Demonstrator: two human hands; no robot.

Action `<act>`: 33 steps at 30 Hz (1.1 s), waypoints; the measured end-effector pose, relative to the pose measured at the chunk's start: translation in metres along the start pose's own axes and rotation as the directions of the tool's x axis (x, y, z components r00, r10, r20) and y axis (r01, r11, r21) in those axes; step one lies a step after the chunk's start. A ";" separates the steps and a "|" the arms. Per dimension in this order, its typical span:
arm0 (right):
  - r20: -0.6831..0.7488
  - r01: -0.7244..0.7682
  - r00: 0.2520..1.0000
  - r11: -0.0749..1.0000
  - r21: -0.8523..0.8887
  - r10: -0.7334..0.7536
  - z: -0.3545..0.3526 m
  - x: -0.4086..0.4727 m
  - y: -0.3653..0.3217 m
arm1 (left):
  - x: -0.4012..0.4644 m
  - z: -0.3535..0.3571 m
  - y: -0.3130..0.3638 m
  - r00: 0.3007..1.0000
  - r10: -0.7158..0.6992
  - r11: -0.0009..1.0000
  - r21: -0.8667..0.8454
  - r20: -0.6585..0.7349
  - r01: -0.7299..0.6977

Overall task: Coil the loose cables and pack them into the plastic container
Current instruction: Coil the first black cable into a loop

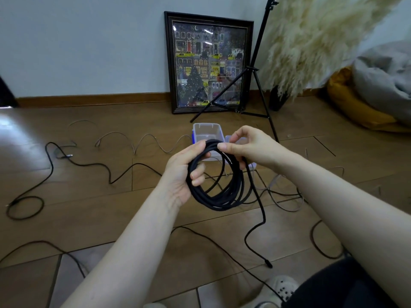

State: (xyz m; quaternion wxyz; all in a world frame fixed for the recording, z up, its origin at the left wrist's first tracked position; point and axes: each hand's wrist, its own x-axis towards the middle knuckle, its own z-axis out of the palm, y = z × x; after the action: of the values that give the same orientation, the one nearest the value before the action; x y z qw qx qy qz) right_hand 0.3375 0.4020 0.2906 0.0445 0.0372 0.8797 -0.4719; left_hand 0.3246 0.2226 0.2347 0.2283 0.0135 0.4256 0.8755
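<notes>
Left hand fingers curl round the black coil, right hand pinches its top, clear box just behind on the floor.

I see a framed picture leaning on the wall, a tripod in front of it. Pampas grass stands right, beside a yellow cushion.
</notes>
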 end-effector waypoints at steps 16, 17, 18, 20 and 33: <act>-0.166 0.085 0.981 0.992 -0.092 -0.100 -0.021 -0.024 0.060 | -0.019 -0.021 -0.023 0.997 -0.072 0.996 0.045 -0.027 0.073; -0.167 0.091 0.980 0.993 -0.075 -0.103 -0.020 -0.024 0.059 | -0.020 -0.020 -0.024 0.997 -0.079 0.996 0.035 -0.019 0.080; -0.164 0.101 0.980 0.994 -0.053 -0.108 -0.018 -0.023 0.060 | -0.020 -0.019 -0.025 0.996 -0.083 0.996 0.021 -0.010 0.084; -0.160 0.114 0.980 0.993 -0.032 -0.117 -0.013 -0.022 0.060 | -0.022 -0.018 -0.024 0.997 -0.082 0.997 0.013 0.002 0.082; 0.032 0.116 0.992 0.982 0.146 -0.122 0.004 -0.031 0.064 | -0.037 -0.013 -0.017 0.999 -0.044 0.990 0.131 -0.021 0.046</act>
State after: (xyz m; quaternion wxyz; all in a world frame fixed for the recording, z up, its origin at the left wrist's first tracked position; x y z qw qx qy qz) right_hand 0.3752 0.4329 0.2392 0.0314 -0.0218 0.8429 -0.5367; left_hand 0.3612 0.2069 0.2196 0.2428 0.0109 0.4845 0.8404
